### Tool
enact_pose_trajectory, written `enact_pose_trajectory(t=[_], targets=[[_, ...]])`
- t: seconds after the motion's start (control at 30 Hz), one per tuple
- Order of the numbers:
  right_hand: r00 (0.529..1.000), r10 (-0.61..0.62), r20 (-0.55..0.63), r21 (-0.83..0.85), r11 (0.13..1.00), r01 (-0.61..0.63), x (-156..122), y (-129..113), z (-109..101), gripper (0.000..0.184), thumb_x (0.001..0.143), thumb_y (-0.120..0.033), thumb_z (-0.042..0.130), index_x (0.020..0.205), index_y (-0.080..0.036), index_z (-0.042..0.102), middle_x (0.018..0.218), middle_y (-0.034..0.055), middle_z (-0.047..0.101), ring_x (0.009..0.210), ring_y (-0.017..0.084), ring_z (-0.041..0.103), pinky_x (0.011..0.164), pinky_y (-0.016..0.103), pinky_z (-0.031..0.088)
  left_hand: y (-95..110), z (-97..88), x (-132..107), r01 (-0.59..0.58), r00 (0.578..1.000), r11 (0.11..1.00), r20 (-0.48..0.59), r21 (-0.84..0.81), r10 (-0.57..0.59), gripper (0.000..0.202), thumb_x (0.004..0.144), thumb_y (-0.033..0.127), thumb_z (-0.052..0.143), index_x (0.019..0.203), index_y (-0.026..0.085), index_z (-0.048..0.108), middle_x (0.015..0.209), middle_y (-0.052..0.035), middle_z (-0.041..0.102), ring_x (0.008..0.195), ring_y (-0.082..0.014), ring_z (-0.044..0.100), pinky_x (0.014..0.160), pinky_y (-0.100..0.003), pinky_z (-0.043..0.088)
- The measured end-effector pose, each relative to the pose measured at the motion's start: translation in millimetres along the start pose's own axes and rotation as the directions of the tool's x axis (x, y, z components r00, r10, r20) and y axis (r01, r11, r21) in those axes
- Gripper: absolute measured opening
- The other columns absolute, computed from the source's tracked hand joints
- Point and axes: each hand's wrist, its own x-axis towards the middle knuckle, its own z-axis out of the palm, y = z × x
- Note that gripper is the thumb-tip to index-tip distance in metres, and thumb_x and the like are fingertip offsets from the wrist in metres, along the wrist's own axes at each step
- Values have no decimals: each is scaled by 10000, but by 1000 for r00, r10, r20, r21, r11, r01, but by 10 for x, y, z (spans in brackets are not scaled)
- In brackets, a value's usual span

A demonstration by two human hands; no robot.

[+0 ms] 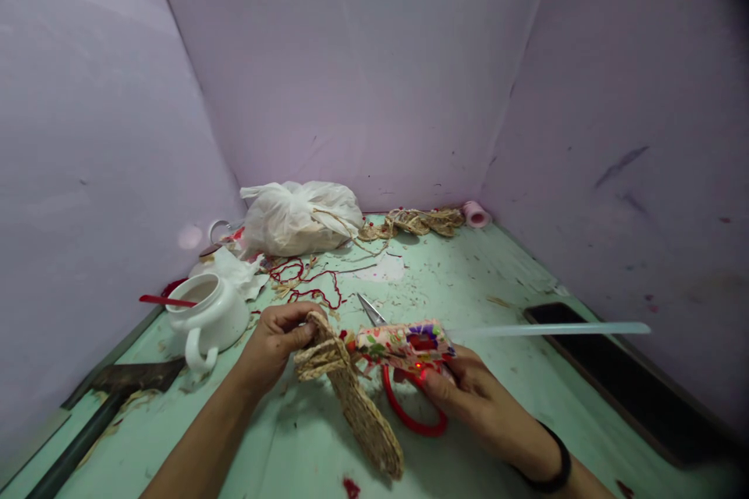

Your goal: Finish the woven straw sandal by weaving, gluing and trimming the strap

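Observation:
My left hand [279, 343] pinches a small slipper-shaped piece of braided straw [366, 421] by its strap end, tilted above the table. In my right hand [477, 398] is a hot glue gun [403, 345] wrapped in flowered covering, with a small red light glowing on it. A long translucent glue stick [555, 330] juts from its back end to the right. The gun's nozzle points left, close to the straw straps; whether it touches them I cannot tell. Beneath the gun lie scissors [417, 425] with red handles, partly hidden.
On the left stand a white ceramic pot [214, 320] with a red stick in it and a hammer [137, 378]. Farther back are a white plastic bag [301, 222], red yarn [331, 281], braided straw pieces [413, 224] and a pink spool [477, 214]. A dark phone-like slab [620, 382] lies right.

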Motion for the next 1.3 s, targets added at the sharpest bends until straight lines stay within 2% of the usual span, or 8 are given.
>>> enact_pose_trajectory(t=[0.23, 0.47, 0.73, 0.87, 1.07, 1.3], targets=[[998, 35, -54, -69, 997, -39, -7, 4, 26, 352, 789, -470, 521, 910, -210, 725, 859, 72, 699, 772, 228, 603, 757, 342, 468, 7, 17, -7, -10, 1000, 1000, -9, 11, 11, 229, 619, 328, 714, 685, 115, 666, 591, -17, 557, 552, -117, 467, 526, -213, 353], [998, -4, -58, -2, 1000, 4, 14, -56, 28, 338, 775, -473, 538, 861, -210, 732, 688, 39, 669, 619, 175, 568, 667, 294, 482, -2, 6, -2, -5, 1000, 1000, -11, 7, 5, 239, 614, 332, 714, 686, 109, 665, 592, -24, 553, 552, -122, 465, 518, -217, 352], [998, 18, -56, 80, 997, -13, -3, -12, 30, 292, 763, -412, 578, 897, -195, 721, 697, 29, 663, 624, 165, 558, 629, 264, 468, -19, -10, -7, -5, 1000, 1000, 14, 4, 5, 230, 635, 330, 704, 703, 113, 669, 590, -16, 551, 550, -113, 467, 518, -209, 347], [999, 35, -38, 112, 993, -31, 3, -16, 15, 263, 767, -387, 586, 897, -201, 719, 716, 22, 667, 671, 172, 576, 659, 264, 464, -12, -7, -2, -6, 1000, 1000, 9, -4, 6, 231, 621, 328, 714, 713, 119, 675, 599, -17, 566, 555, -116, 475, 526, -211, 356], [999, 47, 12, 147, 988, -48, 3, 12, -53, 278, 781, -395, 575, 941, -207, 705, 868, 35, 694, 756, 187, 599, 695, 268, 463, -18, -27, -5, -13, 1000, 1000, 10, -4, 13, 218, 632, 320, 708, 708, 118, 678, 604, -20, 574, 558, -116, 481, 524, -207, 358], [997, 37, 63, 205, 978, -49, -11, 77, -113, 288, 778, -353, 598, 1020, -219, 678, 916, 35, 701, 811, 188, 621, 721, 254, 472, -14, -22, -14, -17, 1000, 1000, 5, -12, 17, 233, 620, 337, 716, 695, 120, 674, 607, -14, 567, 556, -111, 476, 526, -205, 356]])
